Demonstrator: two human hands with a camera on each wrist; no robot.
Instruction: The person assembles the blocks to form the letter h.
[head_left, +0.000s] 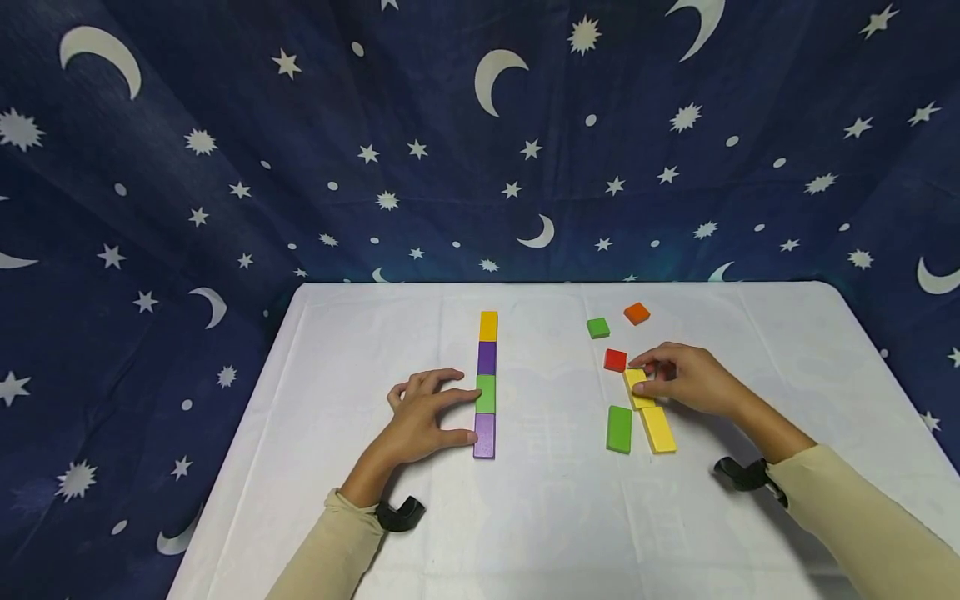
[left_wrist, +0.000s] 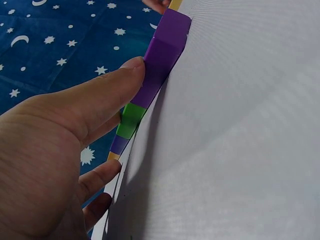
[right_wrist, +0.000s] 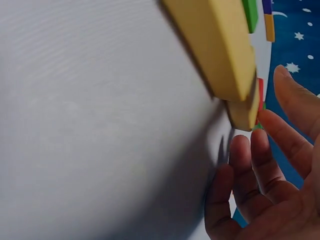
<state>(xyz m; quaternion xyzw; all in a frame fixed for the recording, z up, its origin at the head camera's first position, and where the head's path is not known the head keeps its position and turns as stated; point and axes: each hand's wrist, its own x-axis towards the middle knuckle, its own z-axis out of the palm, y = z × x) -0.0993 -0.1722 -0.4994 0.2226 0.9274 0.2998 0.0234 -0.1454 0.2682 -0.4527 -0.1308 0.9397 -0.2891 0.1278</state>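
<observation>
A straight row of blocks runs away from me: a light purple block point(head_left: 484, 437) nearest, then a light green block point(head_left: 486, 394), a dark purple block point(head_left: 487, 358) and an orange-yellow block point(head_left: 489, 326). My left hand point(head_left: 423, 421) lies left of the row, thumb at the light purple block's side and index fingertip at the light green one. My right hand point(head_left: 693, 379) spreads over a yellow block point(head_left: 636, 379), index fingertip by its far end. In the right wrist view the thumb point(right_wrist: 295, 95) stands apart from the blocks. A second yellow block point(head_left: 659, 430) lies just nearer.
Beside the yellow blocks lies a green block point(head_left: 618, 429). Farther back are a small red block point(head_left: 616, 360), a small green block point(head_left: 598, 327) and an orange block point(head_left: 637, 313). A white cloth covers the table point(head_left: 540, 517); a starry blue curtain point(head_left: 435, 100) hangs behind.
</observation>
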